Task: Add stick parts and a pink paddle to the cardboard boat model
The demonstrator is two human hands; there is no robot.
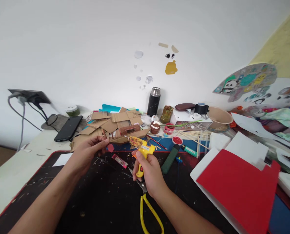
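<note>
My right hand [147,169] is wrapped round the handle of a yellow glue gun [145,150], its nozzle pointing up and left towards my left hand. The fingers of my left hand [94,148] are pinched together near a small pinkish-red round piece [110,148] and a thin brown stick [104,133]; how these are held is hard to make out. Scissors with yellow handles [151,213] lie under and below my right hand. A small pink packet [119,161] rests on the black mat [98,201] between my hands.
Cardboard scraps [109,125] are piled behind my hands. Further back stand a black flask [154,102] and a brownish jar [167,114]. A green-handled tool [170,159] and red sheet [237,185] lie right. A black phone [68,128] is at left.
</note>
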